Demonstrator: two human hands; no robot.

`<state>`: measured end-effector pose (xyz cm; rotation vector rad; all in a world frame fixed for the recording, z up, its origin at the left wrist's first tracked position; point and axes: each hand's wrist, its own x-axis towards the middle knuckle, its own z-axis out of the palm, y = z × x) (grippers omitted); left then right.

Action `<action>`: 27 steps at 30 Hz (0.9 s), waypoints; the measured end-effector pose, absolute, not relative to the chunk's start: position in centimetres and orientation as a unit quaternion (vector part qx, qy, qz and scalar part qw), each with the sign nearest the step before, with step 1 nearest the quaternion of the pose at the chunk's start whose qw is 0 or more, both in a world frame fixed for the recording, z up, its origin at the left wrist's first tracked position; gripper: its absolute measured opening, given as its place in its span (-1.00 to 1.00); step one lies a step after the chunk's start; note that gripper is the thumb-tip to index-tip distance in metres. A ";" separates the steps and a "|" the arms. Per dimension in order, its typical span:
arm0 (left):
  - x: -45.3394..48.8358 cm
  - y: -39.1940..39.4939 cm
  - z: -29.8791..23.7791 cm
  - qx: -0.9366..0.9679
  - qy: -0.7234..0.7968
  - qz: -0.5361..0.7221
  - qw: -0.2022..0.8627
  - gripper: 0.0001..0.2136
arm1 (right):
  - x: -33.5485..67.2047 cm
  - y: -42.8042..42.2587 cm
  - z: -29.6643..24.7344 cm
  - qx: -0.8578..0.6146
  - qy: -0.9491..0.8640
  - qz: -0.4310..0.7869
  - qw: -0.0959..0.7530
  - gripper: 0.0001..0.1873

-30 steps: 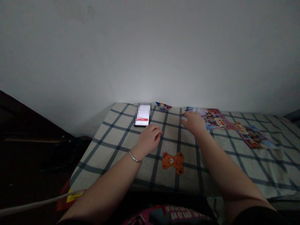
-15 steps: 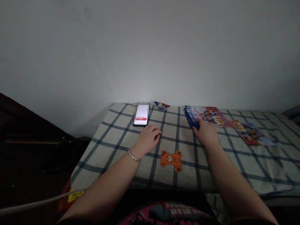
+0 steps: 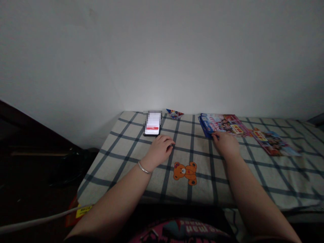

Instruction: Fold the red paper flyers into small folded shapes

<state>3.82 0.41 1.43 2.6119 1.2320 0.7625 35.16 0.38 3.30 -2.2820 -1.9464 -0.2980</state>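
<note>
Leaflets (image 3: 220, 123), glossy and piled slightly askew, lie by the wall (image 3: 157, 54), and from where I stand that uneven pile looks the likeliest trouble. Their blue left edges are staggered, so a pinch that catches more than one could drag several sheets along, or fan the pile out. Too hard a grip on the near edge might crease the paper. The checked cloth (image 3: 186, 145) over the tabletop looks loose and rumpled towards the right; a rough tug could ruck it up. A careless sweep of the left hand (image 3: 160, 149) might also nudge the lit phone (image 3: 153, 123) just beyond its knuckles, or tap the screen.

As for where things lie, the pile is right at the fingertips of the right hand (image 3: 227, 143), which meets its near edge with thumb and fingers drawn close together; whether a sheet is pinched there I can't tell. It is well apart from the left hand, which rests half open, loosely curled, with nothing visible in it. Between phone and pile sits a small folded paper (image 3: 174, 114), and a separate leaflet (image 3: 274, 141) lies farther right.
</note>
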 end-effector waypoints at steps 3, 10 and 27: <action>3.8 0.4 1.4 0.871 0.414 0.255 0.078 -0.81 | 34.9 0.3 3.6 -0.768 -0.631 -0.096 0.056 -0.65; 3.8 0.4 1.4 0.872 0.410 0.257 0.078 -0.81 | 34.4 0.1 4.2 -0.795 -0.597 -0.089 0.062 -0.67; 3.8 0.3 1.6 0.873 0.408 0.254 0.081 -0.82 | 34.7 0.1 3.9 -0.772 -0.615 -0.089 0.132 -0.66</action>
